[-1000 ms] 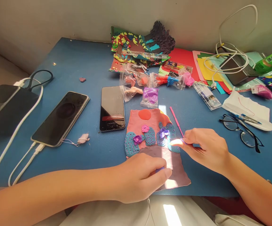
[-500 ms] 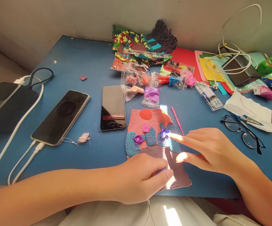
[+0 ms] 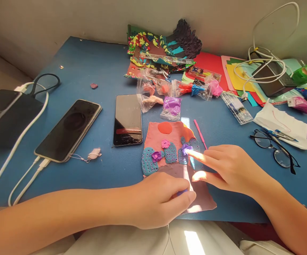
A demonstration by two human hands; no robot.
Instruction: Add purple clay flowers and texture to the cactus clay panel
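My right hand [image 3: 230, 170] is loose, thumb apart, index fingertip seemingly on the violet flower [image 3: 186, 147] at one o'clock on the clay sheet [image 3: 205, 194] — best pressed lightly, I'd judge, sparing its petals. My left hand [image 3: 164, 202], at seven o'clock, curls around a blue-violet lump [image 3: 182, 192].

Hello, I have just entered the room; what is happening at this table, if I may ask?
A person is working with both hands at a clay picture on the blue table. The right hand has its index fingertip at a purple flower on it, apparently touching, with the thumb held apart. The left hand, over the lower part, holds a small bluish-purple piece, mostly hidden. A pink stick lies beside the picture.
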